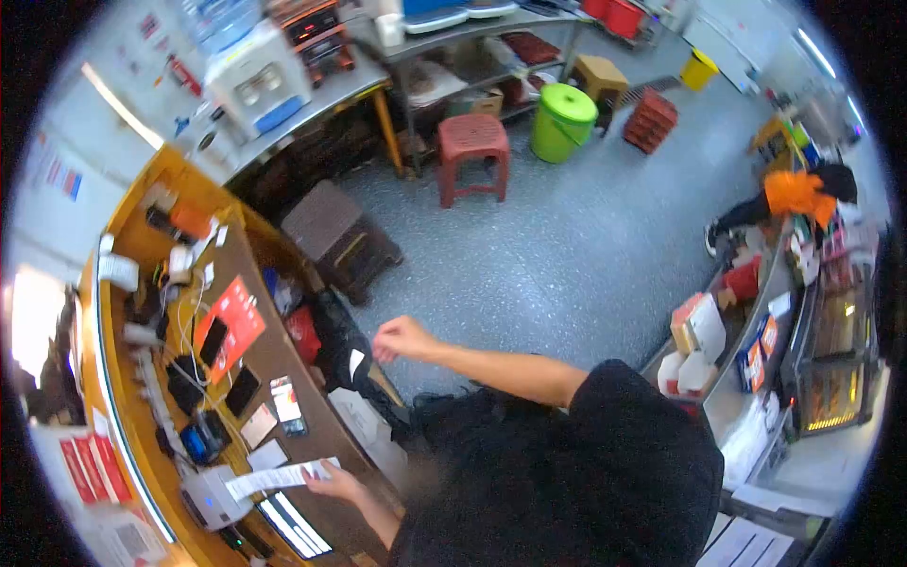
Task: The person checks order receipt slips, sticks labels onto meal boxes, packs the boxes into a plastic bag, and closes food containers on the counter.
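My left hand [334, 483] pinches the end of a long white printed receipt [279, 478]. The strip reaches back to a small white receipt printer [213, 498] on the brown counter. My right hand [404, 339] is raised past the counter's edge with its fingers curled. A small white piece [355, 361] shows by its fingertips; whether they hold it I cannot tell. Near my left hand lie a lit tablet [295, 525], a phone [286, 406] with a bright screen, and a dark phone [243, 390].
A dark stool [340, 236] and a red stool [473, 156] stand on the floor, with a green lidded bucket [563, 123] beyond. Cables and a red sheet [244, 326] lie on the counter. At the far right, a person in orange [798, 197] bends over the other counter.
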### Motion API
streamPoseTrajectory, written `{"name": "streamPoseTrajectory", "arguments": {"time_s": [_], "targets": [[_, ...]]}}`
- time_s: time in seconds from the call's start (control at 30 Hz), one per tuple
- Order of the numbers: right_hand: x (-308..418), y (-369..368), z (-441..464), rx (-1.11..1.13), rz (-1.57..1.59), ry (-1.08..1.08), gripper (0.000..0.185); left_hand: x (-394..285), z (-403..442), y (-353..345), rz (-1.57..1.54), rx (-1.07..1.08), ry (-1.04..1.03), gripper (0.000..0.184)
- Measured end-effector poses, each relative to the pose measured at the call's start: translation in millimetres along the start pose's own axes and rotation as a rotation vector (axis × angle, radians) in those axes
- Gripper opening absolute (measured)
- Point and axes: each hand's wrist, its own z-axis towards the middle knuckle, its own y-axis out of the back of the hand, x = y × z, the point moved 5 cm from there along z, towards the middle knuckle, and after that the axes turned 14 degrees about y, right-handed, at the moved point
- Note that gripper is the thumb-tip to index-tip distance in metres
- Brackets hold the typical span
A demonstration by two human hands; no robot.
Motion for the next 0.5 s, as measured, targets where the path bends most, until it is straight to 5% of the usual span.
{"name": "streamPoseTrajectory", "arguments": {"time_s": [0.03, 0.07, 0.1, 0.2, 0.27, 0.33, 0.43, 0.5], "targets": [[13.5, 48.1, -22.1, -0.101, -0.001, 0.0, 0.018, -55.5, -5.2, -23.6, -0.168, 0.052, -0.101, 0.048], [22.0, 94.6, -44.3, -0.185, -0.01, -0.028, 0.018, -100.9, -18.3, -70.5, -0.593, 0.41, 0.062, 0.034], [12.5, 139.4, -56.5, -0.199, -0.056, 0.045, 0.02, -153.2, -50.1, -112.9, -0.619, 0.596, 0.065, 0.035], [-3.6, 231.4, -119.2, -0.399, 0.118, -0.001, 0.021, -228.5, -200.0, -256.4, -0.247, 1.145, -0.259, 0.041], [-31.7, 330.4, -196.8, -0.384, -0.452, -0.146, 0.026, -219.0, -298.2, -331.1, 0.049, 1.48, -0.458, 0.045], [-72.6, 415.0, -319.5, -0.706, -0.273, -0.115, 0.025, -182.7, -359.8, -357.8, 0.388, 1.751, -0.68, 0.049], [-160.2, 493.8, -543.1, -1.138, -0.083, -0.415, 0.03, -121.9, -367.7, -349.2, 0.669, 1.717, -0.618, 0.056], [-168.5, 472.9, -636.5, -1.023, -0.114, -0.527, 0.043, -101.1, -344.1, -339.5, 0.797, 1.558, -0.478, 0.055]]}}
